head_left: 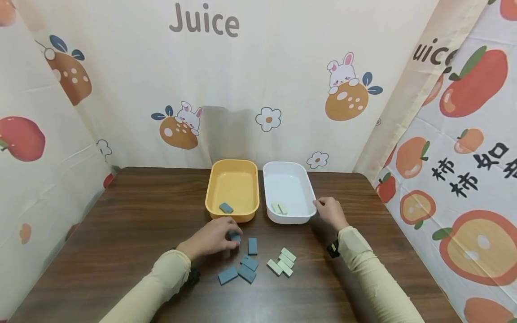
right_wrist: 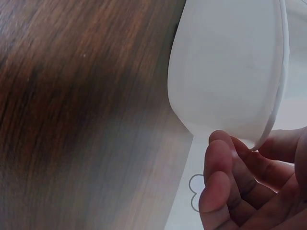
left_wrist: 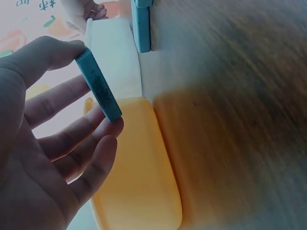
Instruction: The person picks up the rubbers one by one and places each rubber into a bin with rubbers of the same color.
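In the head view my left hand (head_left: 214, 237) is just in front of the yellow tray (head_left: 208, 197). It pinches a flat blue block (left_wrist: 99, 85) between thumb and fingertips; the left wrist view shows the block on a slant, above the table. My right hand (head_left: 332, 212) grips the right rim of the white tray (head_left: 288, 179), thumb on one side of the rim and fingers on the other. Inside the yellow tray lies one blue block (head_left: 226, 207). Two pale green blocks (head_left: 282, 208) sit at the near end of the white tray.
Several more blue blocks (head_left: 252, 246) lie on the dark wooden table (head_left: 161, 197) beside my left hand. Right of them is a small group of pale green blocks (head_left: 286, 262). A printed curtain (head_left: 262, 80) hangs behind the table and along both sides.
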Demonstrator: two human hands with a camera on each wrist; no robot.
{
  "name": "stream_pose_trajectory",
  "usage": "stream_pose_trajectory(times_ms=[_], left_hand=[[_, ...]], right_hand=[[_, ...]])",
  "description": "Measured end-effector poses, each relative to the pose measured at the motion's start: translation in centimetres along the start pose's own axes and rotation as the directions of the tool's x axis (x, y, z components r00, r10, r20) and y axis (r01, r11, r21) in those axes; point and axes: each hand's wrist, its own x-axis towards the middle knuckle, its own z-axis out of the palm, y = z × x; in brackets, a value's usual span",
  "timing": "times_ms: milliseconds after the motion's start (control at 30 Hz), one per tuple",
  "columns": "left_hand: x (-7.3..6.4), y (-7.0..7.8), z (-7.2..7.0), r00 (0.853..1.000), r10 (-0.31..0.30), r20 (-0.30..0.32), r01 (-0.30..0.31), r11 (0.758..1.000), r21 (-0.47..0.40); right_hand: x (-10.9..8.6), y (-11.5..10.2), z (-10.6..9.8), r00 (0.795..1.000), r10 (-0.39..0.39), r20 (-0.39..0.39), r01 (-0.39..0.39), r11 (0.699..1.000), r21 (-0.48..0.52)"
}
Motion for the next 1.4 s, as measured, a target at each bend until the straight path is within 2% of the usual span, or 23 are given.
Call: stream_pose_trajectory(times_ms=[467, 867, 1233, 1400], left_hand=[[0.1, 0.2, -0.2, 0.996, -0.031, -0.087, 0.026, 0.998, -0.058], [0.3, -0.1, -0.4, 0.982, -0.042, -0.186, 0.032, 0.998, -0.058], [0.3, 0.0, -1.2, 0.974, -0.041, -0.222, 0.020, 0.995, -0.095], [0.4, 0.0, -1.5, 0.969, -0.041, -0.246, 0.020, 0.996, -0.086]], right_hand=[[0.0, 0.0, 0.1, 1.000, 0.013, 0.004, -0.013, 1.000, -0.002], [0.1, -0.1, 0.0, 1.000, 0.017, 0.006, -0.017, 1.000, 0.005], [-0.1, -0.1, 0.0, 1.000, 0.008, 0.006, -0.008, 1.000, 0.005], [0.0, 0.0, 0.1, 1.000, 0.012, 0.004, -0.012, 1.000, 0.006]])
